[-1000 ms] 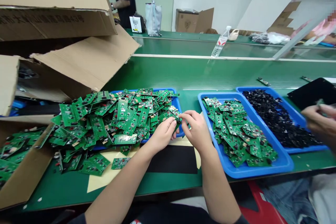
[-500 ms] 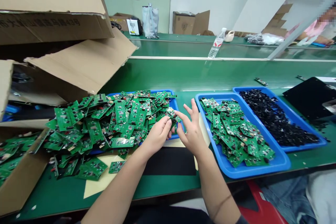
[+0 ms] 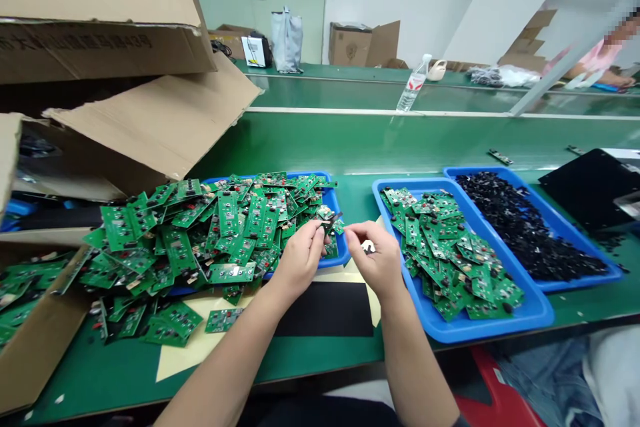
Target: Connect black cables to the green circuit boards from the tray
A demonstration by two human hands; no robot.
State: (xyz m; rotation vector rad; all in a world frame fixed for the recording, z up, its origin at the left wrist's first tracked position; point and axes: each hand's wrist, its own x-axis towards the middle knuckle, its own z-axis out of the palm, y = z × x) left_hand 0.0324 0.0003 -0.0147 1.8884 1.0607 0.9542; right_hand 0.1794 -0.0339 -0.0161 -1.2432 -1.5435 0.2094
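My left hand (image 3: 301, 255) is closed, pinching a small green circuit board (image 3: 338, 226) above the front of the left tray. A dark piece (image 3: 331, 219) shows at the board's top; its exact seating cannot be made out. My right hand (image 3: 374, 259) is closed too, with thumb and fingertips at the board's right end. A small black part (image 3: 369, 249) shows within its curled fingers. Below both hands lies a black mat (image 3: 325, 310). Behind and left of them, a heap of green circuit boards (image 3: 235, 227) overflows the left blue tray (image 3: 342, 247).
Right of my hands stands a blue tray (image 3: 430, 328) of circuit boards, then another blue tray (image 3: 614, 268) of small black parts (image 3: 530, 227). Open cardboard boxes (image 3: 155, 120) crowd the left. A water bottle (image 3: 414, 85) stands at the back ledge. Another person's arm (image 3: 607, 60) is far right.
My right hand's fingers were spread beside the board and are now curled closed, with a black part showing in them. A dark piece now shows at the board in my left hand.
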